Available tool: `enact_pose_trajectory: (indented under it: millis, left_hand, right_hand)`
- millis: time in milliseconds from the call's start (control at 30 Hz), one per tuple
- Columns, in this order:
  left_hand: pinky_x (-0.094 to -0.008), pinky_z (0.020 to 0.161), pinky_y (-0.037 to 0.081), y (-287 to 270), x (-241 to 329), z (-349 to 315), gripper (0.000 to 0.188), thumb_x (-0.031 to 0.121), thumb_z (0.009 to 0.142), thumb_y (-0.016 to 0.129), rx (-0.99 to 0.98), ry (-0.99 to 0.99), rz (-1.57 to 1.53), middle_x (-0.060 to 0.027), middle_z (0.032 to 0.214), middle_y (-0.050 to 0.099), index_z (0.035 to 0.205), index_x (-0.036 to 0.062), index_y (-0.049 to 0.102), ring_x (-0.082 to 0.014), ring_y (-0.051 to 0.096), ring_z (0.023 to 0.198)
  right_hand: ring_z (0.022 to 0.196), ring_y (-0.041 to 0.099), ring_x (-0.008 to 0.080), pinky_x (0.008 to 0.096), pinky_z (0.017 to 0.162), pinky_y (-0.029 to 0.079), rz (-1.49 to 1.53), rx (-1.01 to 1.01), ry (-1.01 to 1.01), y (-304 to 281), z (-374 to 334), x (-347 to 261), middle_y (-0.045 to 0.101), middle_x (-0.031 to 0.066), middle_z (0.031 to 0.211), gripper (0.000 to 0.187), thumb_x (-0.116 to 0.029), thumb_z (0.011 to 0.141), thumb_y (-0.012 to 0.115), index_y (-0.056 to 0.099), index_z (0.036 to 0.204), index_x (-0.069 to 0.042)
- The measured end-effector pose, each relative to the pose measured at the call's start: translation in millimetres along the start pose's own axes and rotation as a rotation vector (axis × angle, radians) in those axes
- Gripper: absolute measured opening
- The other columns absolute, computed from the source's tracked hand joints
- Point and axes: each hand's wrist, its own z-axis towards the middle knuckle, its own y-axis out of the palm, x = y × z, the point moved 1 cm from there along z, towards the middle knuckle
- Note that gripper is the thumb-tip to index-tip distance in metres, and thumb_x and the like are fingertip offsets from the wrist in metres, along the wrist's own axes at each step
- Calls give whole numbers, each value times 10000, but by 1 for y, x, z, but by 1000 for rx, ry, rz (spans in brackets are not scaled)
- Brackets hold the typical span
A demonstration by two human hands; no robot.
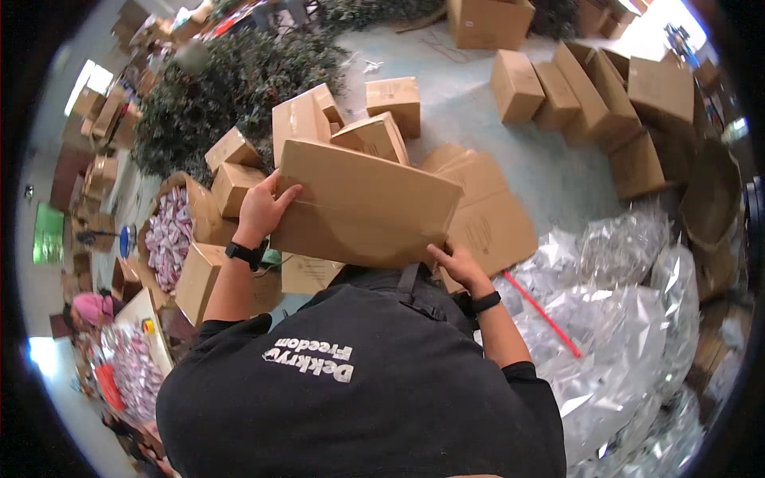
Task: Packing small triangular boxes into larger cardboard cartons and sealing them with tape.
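Between my two hands is a flat brown cardboard box point(362, 203), raised in front of my body and slightly tilted. My left hand point(264, 209) grips its left edge, thumb on the near face and the other fingers behind. At the lower right corner, my right hand point(460, 267) pinches the cardboard, with its fingers partly hidden. Flattened cardboard sheets point(494, 215) lie just beyond my right hand. Past the held box stand several closed cartons, among them a taped carton point(299, 123) and a smaller carton point(393, 103).
Clear crinkled plastic film point(613, 319) covers the right side, with a red strip point(543, 315) on it. More cartons point(582, 99) stand at the far right. Green artificial foliage point(231, 95) is piled far left, near a large carton of wrapped packets point(169, 231). A person in a pink head covering point(92, 308) is at left.
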Motion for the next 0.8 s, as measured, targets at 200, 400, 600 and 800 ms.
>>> enact_pose_trajectory:
  millis: [200, 400, 600, 800]
  left_hand:
    - [-432, 896, 526, 53, -115, -20, 1016, 593, 884, 649, -237, -480, -205, -404, 1157, 609, 1320, -264, 322, -443, 623, 1132]
    - [-468, 885, 531, 82, -93, -57, 1034, 558, 876, 687, 157, -617, 131, -406, 1145, 600, 1387, -218, 232, -478, 618, 1104]
    - [-472, 854, 522, 50, -110, -52, 685, 406, 820, 799, 232, -587, -230, -300, 1085, 669, 1217, -36, 459, -445, 647, 1038]
    - [-487, 868, 506, 30, -101, -17, 701, 316, 862, 761, 147, -517, -198, -289, 1137, 656, 1380, 11, 400, -467, 619, 1066]
  right_hand:
    - [1364, 451, 377, 433, 1138, 349, -457, 0, -545, -15, 71, -106, 450, 310, 1447, 839, -404, 895, 720, 338, 1494, 42]
    - [1400, 328, 489, 530, 1143, 313, -692, -109, -421, 17, 124, -154, 466, 313, 1426, 878, -488, 833, 747, 385, 1499, -46]
    - [1334, 434, 422, 477, 1129, 349, -548, -128, -684, 29, 152, -203, 508, 264, 1413, 837, -402, 822, 787, 427, 1463, 0]
    - [1193, 593, 335, 416, 1036, 467, 268, -407, -390, 73, 168, -226, 586, 222, 1339, 592, -292, 929, 702, 500, 1398, 7]
